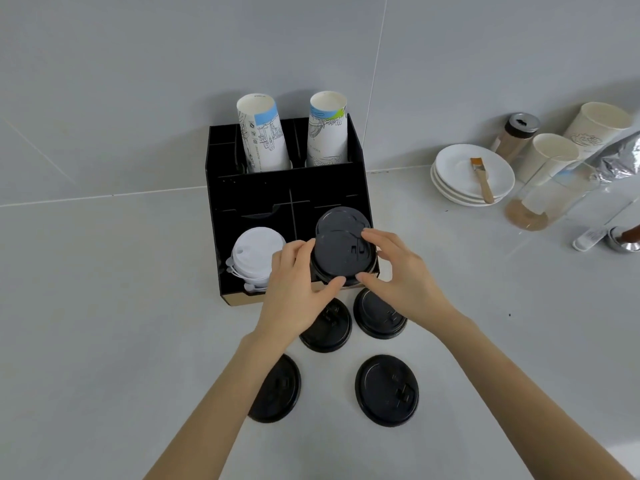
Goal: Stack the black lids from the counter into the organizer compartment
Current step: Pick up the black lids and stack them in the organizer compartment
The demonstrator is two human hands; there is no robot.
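Evidently mid-placement, both hands, left hand (294, 282) and right hand (398, 271), had fingers (372, 235) pinching a black lid (341, 252) over the organizer (221, 161) right front compartment at frame centre; four lids (386, 389) waited on the bench (104, 306), needing fetching next.

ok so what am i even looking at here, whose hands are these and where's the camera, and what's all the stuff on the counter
There is no machine here: a person works with bare hands, and the one picture comes from a camera worn on their head, looking down. The left hand and right hand together hold a black lid over the front right compartment of a black organizer, where other black lids already sit. White lids fill the compartment beside it, and two printed paper cups stand at the back. Four more black lids lie on the counter, the nearest at. To the right are stacked white plates with a small brush on top, cups and a shaker jar.
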